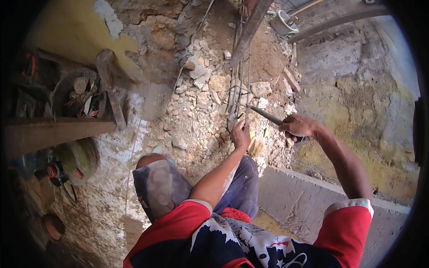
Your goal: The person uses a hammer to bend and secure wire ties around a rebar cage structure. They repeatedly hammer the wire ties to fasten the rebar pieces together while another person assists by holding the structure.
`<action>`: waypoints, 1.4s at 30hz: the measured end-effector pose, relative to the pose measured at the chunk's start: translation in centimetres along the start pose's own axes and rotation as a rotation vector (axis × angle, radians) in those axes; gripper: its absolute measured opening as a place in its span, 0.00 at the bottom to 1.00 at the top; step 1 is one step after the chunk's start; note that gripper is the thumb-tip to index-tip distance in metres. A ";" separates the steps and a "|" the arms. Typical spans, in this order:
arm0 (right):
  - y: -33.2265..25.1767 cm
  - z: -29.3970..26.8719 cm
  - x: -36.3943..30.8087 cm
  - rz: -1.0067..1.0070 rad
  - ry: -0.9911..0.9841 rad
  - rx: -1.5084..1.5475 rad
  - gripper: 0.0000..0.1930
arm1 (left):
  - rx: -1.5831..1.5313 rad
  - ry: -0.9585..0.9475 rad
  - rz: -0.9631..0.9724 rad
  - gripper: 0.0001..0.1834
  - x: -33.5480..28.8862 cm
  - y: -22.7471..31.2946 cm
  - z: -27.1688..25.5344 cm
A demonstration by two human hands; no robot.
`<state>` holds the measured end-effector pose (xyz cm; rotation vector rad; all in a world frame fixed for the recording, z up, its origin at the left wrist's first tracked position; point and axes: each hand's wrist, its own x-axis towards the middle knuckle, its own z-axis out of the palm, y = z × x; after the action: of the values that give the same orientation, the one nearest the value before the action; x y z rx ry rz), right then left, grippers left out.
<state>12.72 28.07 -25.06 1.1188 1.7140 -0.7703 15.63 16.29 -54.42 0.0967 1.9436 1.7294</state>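
Note:
A long, narrow rebar cage (240,85) of thin steel bars and square ties runs away from me over broken rubble. My left hand (241,135) is closed at its near end, with thumb and fingertips pinched around a bar. A small dark piece sticks out by those fingertips; I cannot make out its kind. To the right, my right hand (298,127) grips a long dark metal tool (267,115) with a tapering shaft. The tool's tip meets the side of the cage just beyond my left hand. The inside of the right fist is hidden.
Another person's hand (249,5) is at the cage's far end, beside a slanting plank (250,33). Rubble (192,111) covers the trench. A white bucket (282,23) stands far right. A concrete ledge (308,196) lies near right; a wooden bench (58,134) and green jug (80,161) are left.

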 end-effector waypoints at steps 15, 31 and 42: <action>-1.3 3.5 -1.9 0.050 0.019 -0.067 0.17 | -0.056 -0.029 -0.114 0.17 -0.3 0.4 0.0; -0.4 4.5 -1.6 0.047 -0.009 0.006 0.18 | -0.066 0.072 -0.010 0.18 -1.4 -1.1 0.7; -0.6 3.1 -1.4 0.088 -0.062 -0.038 0.15 | -0.091 0.009 -0.011 0.16 -1.7 -1.6 0.0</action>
<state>13.52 24.66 -24.93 1.1253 1.6109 -0.7076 17.54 15.31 -55.38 0.0453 1.8647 1.8108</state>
